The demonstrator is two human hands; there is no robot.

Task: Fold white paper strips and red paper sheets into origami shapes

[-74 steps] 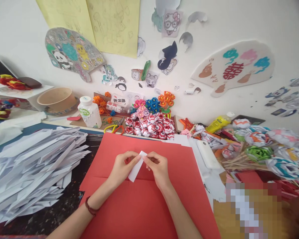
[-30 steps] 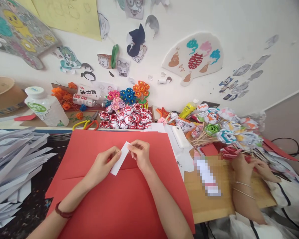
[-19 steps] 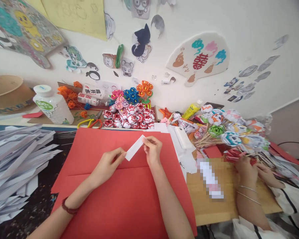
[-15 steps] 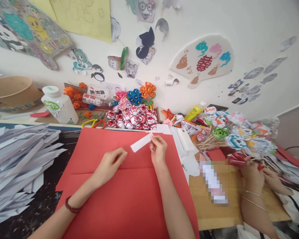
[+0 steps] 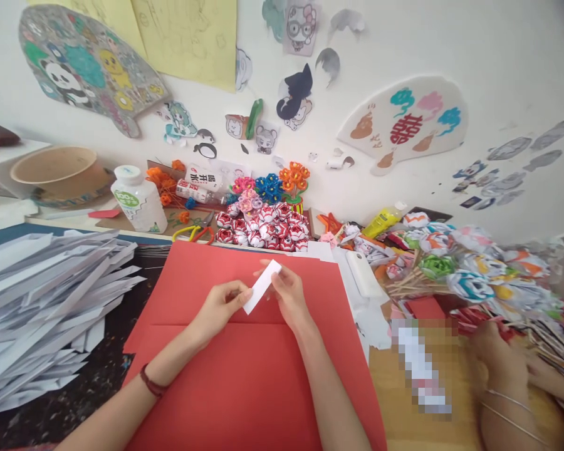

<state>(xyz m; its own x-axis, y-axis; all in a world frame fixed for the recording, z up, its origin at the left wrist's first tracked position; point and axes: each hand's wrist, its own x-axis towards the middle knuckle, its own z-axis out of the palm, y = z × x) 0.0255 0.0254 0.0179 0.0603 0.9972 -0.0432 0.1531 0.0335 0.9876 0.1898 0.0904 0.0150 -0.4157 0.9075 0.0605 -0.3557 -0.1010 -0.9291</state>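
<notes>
A small white strip of paper (image 5: 262, 288) is held slanted above a large red sheet (image 5: 244, 388). My left hand (image 5: 223, 307) pinches its lower left end between thumb and fingers. At the upper right end, my right hand (image 5: 289, 294) has its thumb on the near face, with fingertips showing behind the strip. The red sheet has a crease running across it and lies beneath both forearms.
At left lies a large pile of folded white paper strips (image 5: 51, 300). Behind the red sheet are scissors (image 5: 195, 232), a white bottle (image 5: 140, 200) and red-white paper flowers (image 5: 267, 228). At right, a co-worker's hand (image 5: 498, 363) is near more paper flowers (image 5: 479, 282).
My left hand let go of the strip half a second ago and now pinches its lower end again. The strip is tilted more steeply. The view has swung left since then.
</notes>
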